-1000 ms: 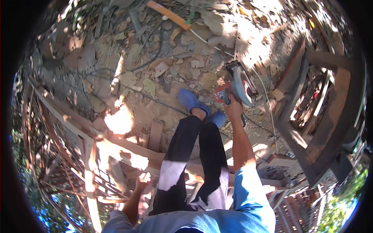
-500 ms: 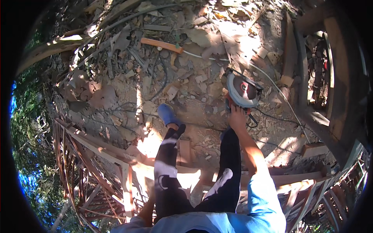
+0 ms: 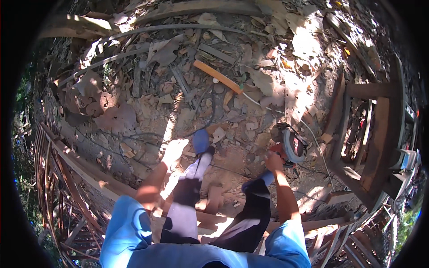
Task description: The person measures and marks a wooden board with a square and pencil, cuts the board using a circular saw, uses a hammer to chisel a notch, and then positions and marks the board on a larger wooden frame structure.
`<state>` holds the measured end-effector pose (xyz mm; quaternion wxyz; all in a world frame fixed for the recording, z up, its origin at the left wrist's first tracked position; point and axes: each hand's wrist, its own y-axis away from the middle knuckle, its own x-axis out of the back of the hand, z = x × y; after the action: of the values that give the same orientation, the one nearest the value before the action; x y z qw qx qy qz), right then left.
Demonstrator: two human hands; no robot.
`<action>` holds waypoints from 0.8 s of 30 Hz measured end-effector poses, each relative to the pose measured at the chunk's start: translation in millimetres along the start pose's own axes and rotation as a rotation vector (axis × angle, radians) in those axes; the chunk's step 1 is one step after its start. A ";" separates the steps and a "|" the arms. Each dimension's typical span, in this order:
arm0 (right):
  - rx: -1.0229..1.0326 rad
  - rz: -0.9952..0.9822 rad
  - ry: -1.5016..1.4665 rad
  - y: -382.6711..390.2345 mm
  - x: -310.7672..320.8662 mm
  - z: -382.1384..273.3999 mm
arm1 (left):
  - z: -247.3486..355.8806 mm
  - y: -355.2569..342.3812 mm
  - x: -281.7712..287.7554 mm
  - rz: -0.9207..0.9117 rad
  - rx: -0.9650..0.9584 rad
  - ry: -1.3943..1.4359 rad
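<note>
My right hand is closed round the handle of a corded circular saw. The saw sits low at the ground, right of my right foot, its pale round guard turned upward. Bright sun washes out my left hand, which is stretched forward just left of my blue left shoe. Its fingers look extended, with nothing visible in them. Ahead of my feet lies an orange wooden bar, with a pale cord running from its right end past the saw.
A dark wooden frame stands at the right. Slatted wooden pieces curve round at the left. Wood offcuts, dry leaves and a long pole litter the dirt ground. Dark cables cross it, and a short block lies between my legs.
My left arm has come forward from beside my left thigh, and its hand now shows near the shoe. My right hand stays on the saw. The whole view has shifted.
</note>
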<state>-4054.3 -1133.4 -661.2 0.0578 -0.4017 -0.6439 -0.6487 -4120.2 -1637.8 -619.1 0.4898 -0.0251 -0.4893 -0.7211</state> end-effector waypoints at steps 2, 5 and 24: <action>0.210 -0.048 -0.046 -38.0 10.3 -77.9 | -30.2 -49.7 14.9 0.099 0.066 -0.117; 0.343 0.158 -0.113 -112.0 -1.4 -117.8 | 5.5 -145.0 15.1 -0.117 0.169 -0.178; 0.465 0.868 -0.155 -296.9 -71.4 -173.5 | 119.1 -386.6 -61.9 0.119 -1.115 -0.779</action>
<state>-4259.7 -1269.2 -911.6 0.3623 -0.6561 -0.5474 -0.3723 -4423.5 -1492.6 -852.4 0.2307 -0.5583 -0.1832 -0.7756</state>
